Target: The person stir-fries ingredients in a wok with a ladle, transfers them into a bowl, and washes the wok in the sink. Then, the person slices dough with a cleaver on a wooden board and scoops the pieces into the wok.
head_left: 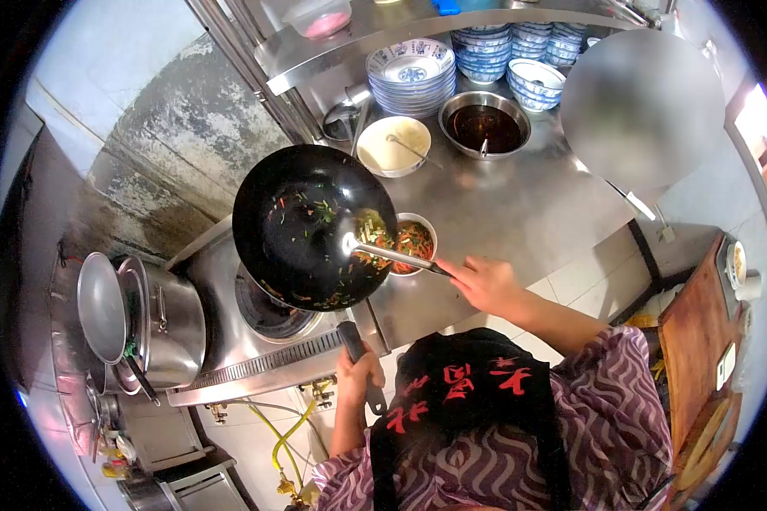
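My left hand [360, 375] is wrapped round the black handle of a wok [302, 247], which is tilted above the stove beside a bowl [418, 243]. My right hand [486, 285] grips a metal ladle [392, 254] by its dark handle end. The ladle's head is inside the wok, at its right side, against chopped yellow and green food [371, 228]. Scattered green and red bits cling to the wok's inner surface. Red and green shredded food partly fills the bowl, whose left edge is hidden behind the wok's rim.
Behind the bowl stand a cream-coloured bowl [383, 143], a steel bowl of dark sauce [494, 128] and stacked plates [412, 75]. A large steel pot [175, 319] with a pan [102, 307] on it is at the left. A shelf [315, 60] overhangs the counter.
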{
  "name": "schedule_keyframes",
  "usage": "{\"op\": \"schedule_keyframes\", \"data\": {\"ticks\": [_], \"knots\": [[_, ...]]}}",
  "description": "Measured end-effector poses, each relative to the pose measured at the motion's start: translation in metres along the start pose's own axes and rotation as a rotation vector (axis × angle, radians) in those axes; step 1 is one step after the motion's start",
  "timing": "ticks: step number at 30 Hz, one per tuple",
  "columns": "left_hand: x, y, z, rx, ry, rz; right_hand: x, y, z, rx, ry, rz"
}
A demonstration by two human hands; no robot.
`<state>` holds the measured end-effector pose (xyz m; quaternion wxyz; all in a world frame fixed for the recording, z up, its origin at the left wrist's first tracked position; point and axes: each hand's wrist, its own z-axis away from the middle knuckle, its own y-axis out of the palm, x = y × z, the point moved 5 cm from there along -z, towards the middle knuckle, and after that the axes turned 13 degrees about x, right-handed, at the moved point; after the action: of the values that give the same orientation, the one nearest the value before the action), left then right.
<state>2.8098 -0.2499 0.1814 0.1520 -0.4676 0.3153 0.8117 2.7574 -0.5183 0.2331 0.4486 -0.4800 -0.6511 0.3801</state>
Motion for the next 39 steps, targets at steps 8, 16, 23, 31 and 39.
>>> {"op": "schedule_keyframes", "data": {"ticks": [8,16,23,31,39], "knots": [[0.013,0.007,-0.001,-0.05,0.011,-0.012,-0.024,-0.008,0.013,-0.057,0.117,-0.036],[0.018,0.013,-0.002,-0.067,0.011,-0.104,-0.031,-0.008,0.036,-0.028,0.141,0.011],[0.021,0.014,-0.005,-0.1,0.059,-0.095,-0.038,-0.021,0.072,-0.06,0.126,0.071],[0.014,0.026,-0.002,-0.134,0.09,-0.092,-0.03,-0.025,0.081,-0.029,0.005,0.021],[0.021,0.021,-0.001,-0.118,0.125,-0.118,-0.049,-0.029,0.1,-0.018,0.035,0.057]]}}
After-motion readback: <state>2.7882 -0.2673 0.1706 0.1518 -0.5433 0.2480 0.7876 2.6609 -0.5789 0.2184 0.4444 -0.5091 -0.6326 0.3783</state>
